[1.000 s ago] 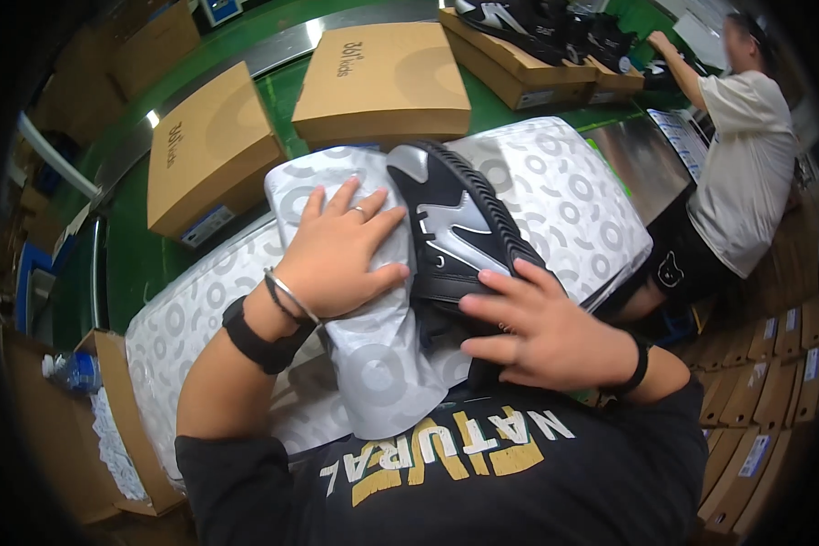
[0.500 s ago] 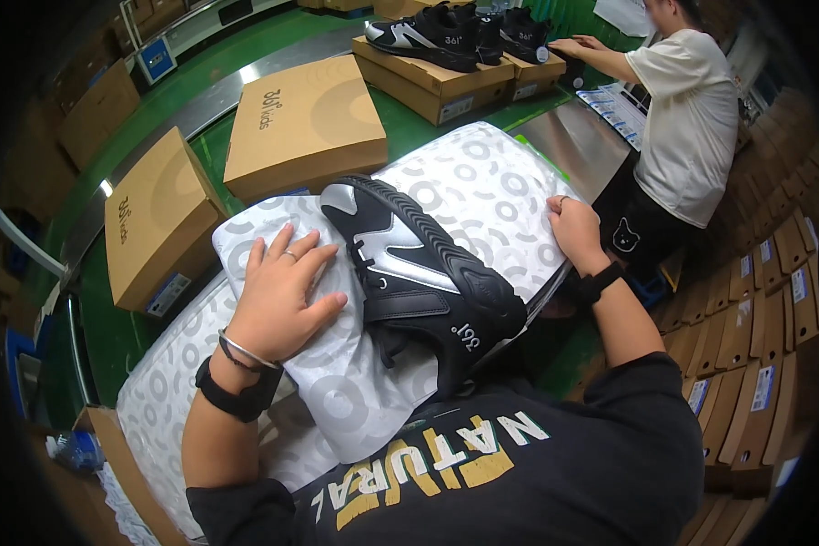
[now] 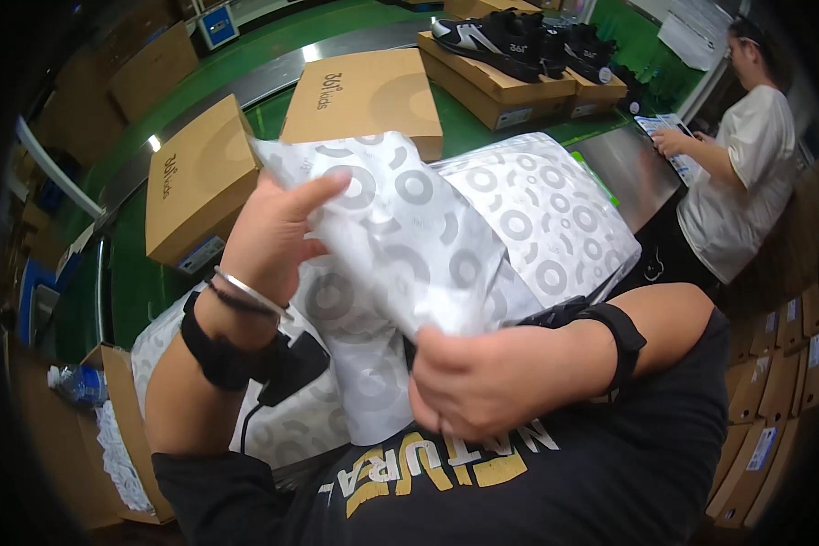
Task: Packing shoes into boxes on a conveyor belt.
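Observation:
A sheet of white wrapping paper with grey rings [image 3: 409,227] is raised in front of me, slanting across the stack of printed paper. My left hand [image 3: 278,232] has the sheet's left edge, its thumb lying over the front and its fingers mostly hidden. Lower down, my right hand [image 3: 478,378] pinches the near edge of the sheet, fingers curled. The black and silver shoe is covered; only a dark strip shows beyond my right wrist, too little to make out. More patterned paper [image 3: 551,214] lies in a pile to the right.
Two closed brown shoeboxes [image 3: 364,96] [image 3: 196,182] stand on the green bench. Black shoes [image 3: 491,41] rest on further boxes at the back. A person in a white shirt [image 3: 746,182] holds a printed sheet at right. Stacked boxes [image 3: 764,437] fill the right side; an open carton [image 3: 136,428] stands lower left.
The paper has been lifted and drawn over the shoe. My right hand came from the far right pile to the near edge; my left hand rose. The other person's hands left the shoes.

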`<state>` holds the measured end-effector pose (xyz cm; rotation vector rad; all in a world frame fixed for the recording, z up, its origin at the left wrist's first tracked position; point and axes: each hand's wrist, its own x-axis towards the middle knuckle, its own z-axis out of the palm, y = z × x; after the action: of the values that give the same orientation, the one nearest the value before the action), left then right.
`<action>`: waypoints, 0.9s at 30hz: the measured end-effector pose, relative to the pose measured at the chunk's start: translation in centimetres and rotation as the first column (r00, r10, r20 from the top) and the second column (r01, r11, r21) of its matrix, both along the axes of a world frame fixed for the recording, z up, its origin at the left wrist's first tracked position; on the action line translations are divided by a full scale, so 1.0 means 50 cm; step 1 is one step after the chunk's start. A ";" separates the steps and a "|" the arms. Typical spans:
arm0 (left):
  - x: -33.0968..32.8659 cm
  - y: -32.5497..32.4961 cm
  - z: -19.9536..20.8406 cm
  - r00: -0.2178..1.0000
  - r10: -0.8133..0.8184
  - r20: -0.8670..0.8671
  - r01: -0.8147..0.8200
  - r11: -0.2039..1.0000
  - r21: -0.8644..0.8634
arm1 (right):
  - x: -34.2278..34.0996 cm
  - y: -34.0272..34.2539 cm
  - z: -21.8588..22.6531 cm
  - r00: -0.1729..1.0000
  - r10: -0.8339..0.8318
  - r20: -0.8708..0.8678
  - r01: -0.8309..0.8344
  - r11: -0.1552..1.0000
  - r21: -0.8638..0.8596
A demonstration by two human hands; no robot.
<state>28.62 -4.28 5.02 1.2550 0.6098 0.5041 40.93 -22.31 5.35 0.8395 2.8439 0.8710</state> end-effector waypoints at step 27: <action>0.094 0.366 -0.210 0.836 0.263 -0.482 -0.223 0.965 0.139 | 0.343 0.433 -0.218 0.448 -0.813 -0.371 0.774 0.561 -0.293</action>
<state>33.30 14.03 -5.50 1.3985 1.2109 0.4140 58.10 -0.64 -5.53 2.3706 2.1936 0.4076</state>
